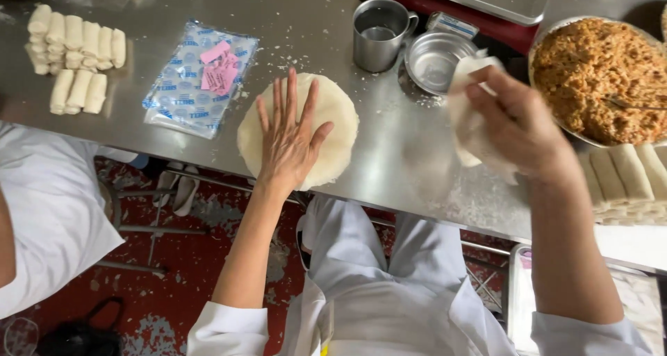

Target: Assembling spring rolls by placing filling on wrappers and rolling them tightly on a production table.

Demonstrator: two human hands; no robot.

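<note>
While our left hand [288, 137] lay flat and spread on the round pale stack of wrapper sheets [300, 130], our right hand [517, 123] gripped one peeled thin white sheet [467, 113].
Finished pale rolls [73, 50] sat far left and more at right [625, 179]; the metal bowl of orange-brown filling [601, 75] remained full.

- The bare left hand [288, 137] lies palm down, flat, all 5 fingers spread and pointing away from the body — forearm bare, white sleeve pushed up near the elbow.
- The bare right hand [517, 123] is raised, blurred, fingers curled in a pinch — wrist bent, forearm bare, white sleeve at the elbow.
</note>
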